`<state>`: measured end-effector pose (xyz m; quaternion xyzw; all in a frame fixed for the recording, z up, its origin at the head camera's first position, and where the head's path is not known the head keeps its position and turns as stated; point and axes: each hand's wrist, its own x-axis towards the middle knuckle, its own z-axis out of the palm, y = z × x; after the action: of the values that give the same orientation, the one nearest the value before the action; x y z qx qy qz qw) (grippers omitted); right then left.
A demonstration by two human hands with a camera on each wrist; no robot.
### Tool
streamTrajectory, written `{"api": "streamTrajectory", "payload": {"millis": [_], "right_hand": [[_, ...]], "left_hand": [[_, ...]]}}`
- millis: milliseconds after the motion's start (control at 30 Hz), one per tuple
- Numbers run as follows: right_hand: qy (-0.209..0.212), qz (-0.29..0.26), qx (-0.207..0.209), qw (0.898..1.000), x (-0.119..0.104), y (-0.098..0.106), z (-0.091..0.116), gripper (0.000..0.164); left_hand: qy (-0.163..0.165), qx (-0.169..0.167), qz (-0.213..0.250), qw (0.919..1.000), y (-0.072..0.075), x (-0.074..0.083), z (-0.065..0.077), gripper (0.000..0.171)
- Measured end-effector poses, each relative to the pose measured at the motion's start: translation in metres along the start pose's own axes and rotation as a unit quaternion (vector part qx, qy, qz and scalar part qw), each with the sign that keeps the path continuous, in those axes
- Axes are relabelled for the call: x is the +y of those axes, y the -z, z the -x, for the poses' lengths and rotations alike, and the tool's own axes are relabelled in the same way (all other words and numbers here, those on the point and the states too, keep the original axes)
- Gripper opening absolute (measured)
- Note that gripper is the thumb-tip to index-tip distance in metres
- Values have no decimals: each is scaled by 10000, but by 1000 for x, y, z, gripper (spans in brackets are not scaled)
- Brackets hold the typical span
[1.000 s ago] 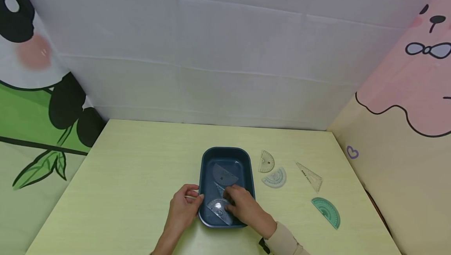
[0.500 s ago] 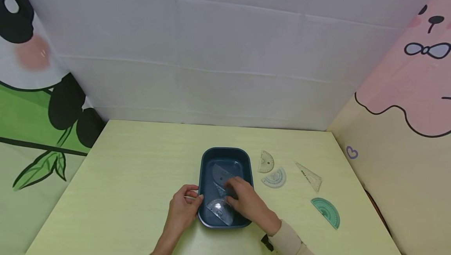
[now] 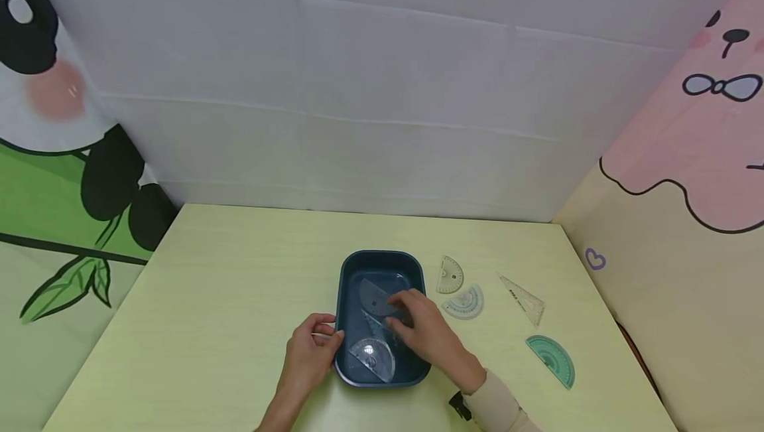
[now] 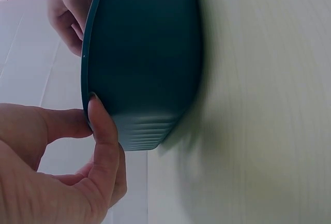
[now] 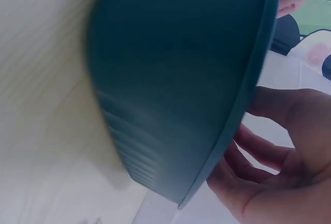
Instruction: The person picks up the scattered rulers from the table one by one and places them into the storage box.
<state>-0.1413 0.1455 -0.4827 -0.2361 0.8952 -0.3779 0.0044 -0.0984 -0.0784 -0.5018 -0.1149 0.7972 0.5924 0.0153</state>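
My left hand pinches the left rim of a dark blue plastic bin between thumb and fingers; the left wrist view shows this grip on the rim closely. Inside lie a clear protractor near the front, another clear protractor farther back and a clear set square between them, partly covered. Over the bin's right half is my right hand, thumb and index finger loosely bent and apart. No thing shows between them. Its fingertips are hidden behind the wall in the right wrist view.
Right of the bin lie a clear protractor, a whitish protractor, a clear set square and a green protractor. They rest on a pale wooden table, enclosed by a white back wall and printed side walls.
My right hand has moved up and slightly right inside the bin, uncovering more of the set square and the front protractor. The left hand stays on the rim.
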Motion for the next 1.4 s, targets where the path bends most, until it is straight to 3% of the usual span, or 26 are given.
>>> {"api": "streamTrajectory", "payload": {"millis": [600, 1033, 1400], "right_hand": [[-57, 75, 780, 9969, 16, 26, 3, 30], [-451, 112, 1274, 9908, 37, 47, 8, 31], [-639, 226, 1408, 9877, 59, 60, 17, 28]], "left_hand": [[19, -12, 1, 10000, -1, -1, -1, 30], [-28, -30, 61, 10000, 1, 1, -1, 32], [112, -169, 97, 9997, 3, 1, -3, 31]]}}
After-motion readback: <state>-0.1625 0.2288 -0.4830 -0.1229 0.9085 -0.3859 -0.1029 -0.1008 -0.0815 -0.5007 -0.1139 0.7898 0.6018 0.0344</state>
